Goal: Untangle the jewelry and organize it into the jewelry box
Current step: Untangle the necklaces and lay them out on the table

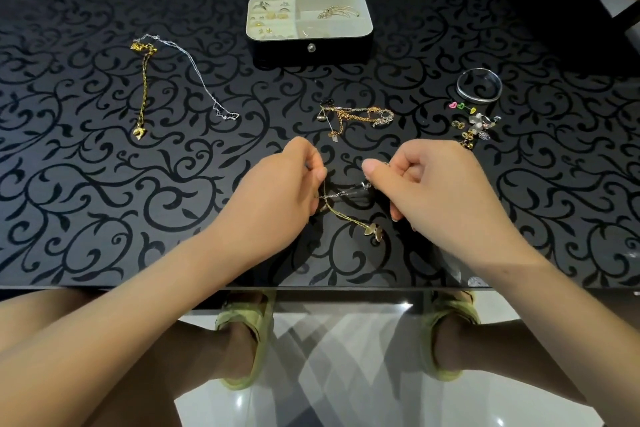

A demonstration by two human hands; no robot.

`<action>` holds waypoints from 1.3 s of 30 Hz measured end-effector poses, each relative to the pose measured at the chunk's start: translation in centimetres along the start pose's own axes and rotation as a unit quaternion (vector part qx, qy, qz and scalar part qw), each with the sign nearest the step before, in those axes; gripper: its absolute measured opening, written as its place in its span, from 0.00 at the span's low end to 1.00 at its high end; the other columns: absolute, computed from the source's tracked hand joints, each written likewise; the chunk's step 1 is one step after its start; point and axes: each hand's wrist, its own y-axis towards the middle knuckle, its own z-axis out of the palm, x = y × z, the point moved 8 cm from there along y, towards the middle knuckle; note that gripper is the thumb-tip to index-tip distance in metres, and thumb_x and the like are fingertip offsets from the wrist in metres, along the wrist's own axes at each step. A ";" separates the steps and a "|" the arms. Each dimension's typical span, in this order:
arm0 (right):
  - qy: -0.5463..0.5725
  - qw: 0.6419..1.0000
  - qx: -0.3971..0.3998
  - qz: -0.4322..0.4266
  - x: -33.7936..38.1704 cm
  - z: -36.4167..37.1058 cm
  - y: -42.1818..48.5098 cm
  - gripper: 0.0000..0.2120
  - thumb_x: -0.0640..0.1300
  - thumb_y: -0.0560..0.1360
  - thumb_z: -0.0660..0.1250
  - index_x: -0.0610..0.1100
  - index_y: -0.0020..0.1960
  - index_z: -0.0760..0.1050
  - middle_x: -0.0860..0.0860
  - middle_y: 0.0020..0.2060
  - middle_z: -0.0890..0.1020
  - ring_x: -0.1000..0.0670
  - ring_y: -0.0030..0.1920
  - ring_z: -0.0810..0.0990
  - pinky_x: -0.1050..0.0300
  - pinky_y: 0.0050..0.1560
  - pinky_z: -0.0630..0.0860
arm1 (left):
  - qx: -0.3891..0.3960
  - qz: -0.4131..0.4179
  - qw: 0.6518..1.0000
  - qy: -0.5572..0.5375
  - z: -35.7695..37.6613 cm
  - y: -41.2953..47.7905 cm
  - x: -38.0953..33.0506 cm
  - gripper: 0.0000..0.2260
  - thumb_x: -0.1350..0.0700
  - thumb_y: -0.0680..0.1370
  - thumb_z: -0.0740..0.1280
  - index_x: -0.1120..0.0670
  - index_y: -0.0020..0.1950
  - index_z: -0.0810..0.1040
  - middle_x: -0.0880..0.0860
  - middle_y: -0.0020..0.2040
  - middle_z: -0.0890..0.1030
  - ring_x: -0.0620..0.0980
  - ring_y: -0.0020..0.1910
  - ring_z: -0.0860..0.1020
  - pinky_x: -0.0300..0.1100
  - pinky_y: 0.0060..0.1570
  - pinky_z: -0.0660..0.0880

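1. Two bare forearms reaching in over the near edge of the dark patterned table [104, 201]; below that edge, seen through clear glass, feet in green slippers [242, 340].
2. Left hand [277, 191] low over the tabletop, fingers curled, thumb and fingertips pinching one end of a thin silver chain [341, 191].
3. Right hand [436, 184] opposite, fingers curled in, thumb stretched towards the left, gripping the other end of that chain; exact hold hidden under the fingers.
4. Silver chain drawn nearly straight between both hands; gold chain [343, 215] hanging from the left pinch and crossing it, leaf-shaped pendant [372, 229] lying on the table between the wrists.
5. Just beyond the hands, a tangled heap [356, 116] of gold and silver chains.
6. Jewelry box [310, 45] at the far middle, lid open; rings and studs in the left compartments, a gold piece in the right rear one, earrings pinned to the lid lining.
7. Far left, a long gold necklace [143, 87] and a fine pale necklace [197, 73], laid out and meeting at their far ends.
8. To the right, a silver bangle [479, 86]; near it, coloured heart studs [460, 106] and a small pile of earrings [476, 126].
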 end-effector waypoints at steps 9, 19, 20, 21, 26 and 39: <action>-0.120 0.979 0.162 0.013 -1.3 1.0 -4.3 0.19 0.59 0.72 0.65 0.45 0.32 0.74 0.49 0.23 0.75 0.55 0.25 0.69 0.59 0.32 0.68 | 0.091 0.090 0.991 0.026 1.4 -1.1 -2.4 0.03 0.55 0.80 0.59 0.50 0.46 0.68 0.47 0.30 0.77 0.43 0.34 0.75 0.35 0.36 0.69; -0.186 0.977 0.068 -0.075 0.6 0.8 -3.0 0.16 0.64 0.69 0.65 0.51 0.42 0.71 0.56 0.28 0.71 0.55 0.35 0.72 0.57 0.36 0.68 | 0.082 0.125 0.986 0.077 1.7 -1.0 -3.1 0.02 0.55 0.80 0.59 0.53 0.49 0.68 0.49 0.31 0.78 0.45 0.33 0.73 0.39 0.36 0.67; -0.179 0.977 0.089 -0.078 0.6 1.3 -2.7 0.13 0.60 0.70 0.67 0.52 0.44 0.72 0.57 0.28 0.71 0.56 0.36 0.72 0.57 0.38 0.68 | 0.085 0.121 0.986 0.075 1.7 -1.0 -3.0 0.02 0.55 0.80 0.59 0.52 0.49 0.68 0.49 0.31 0.78 0.45 0.33 0.73 0.39 0.36 0.67; -0.171 0.976 0.114 -0.072 0.4 1.8 -2.3 0.10 0.58 0.71 0.69 0.52 0.43 0.73 0.57 0.28 0.72 0.57 0.35 0.71 0.58 0.38 0.69 | 0.088 0.117 0.987 0.072 1.7 -0.9 -2.9 0.02 0.55 0.80 0.59 0.52 0.49 0.68 0.48 0.31 0.78 0.44 0.33 0.73 0.38 0.36 0.67; -0.176 0.977 0.116 -0.043 -0.7 1.2 0.3 0.09 0.53 0.72 0.69 0.53 0.37 0.72 0.57 0.31 0.73 0.56 0.37 0.72 0.58 0.39 0.68 | 0.089 0.133 0.984 0.081 1.5 -0.8 -2.7 0.04 0.56 0.78 0.62 0.51 0.52 0.70 0.46 0.31 0.78 0.38 0.34 0.72 0.29 0.36 0.65; -0.194 0.962 0.121 -0.148 0.7 1.4 -3.6 0.08 0.59 0.71 0.67 0.56 0.44 0.73 0.57 0.35 0.75 0.58 0.40 0.72 0.60 0.40 0.70 | 0.050 0.123 0.986 0.105 0.4 -0.2 -2.4 0.09 0.59 0.76 0.62 0.50 0.55 0.73 0.42 0.36 0.78 0.37 0.38 0.71 0.32 0.39 0.65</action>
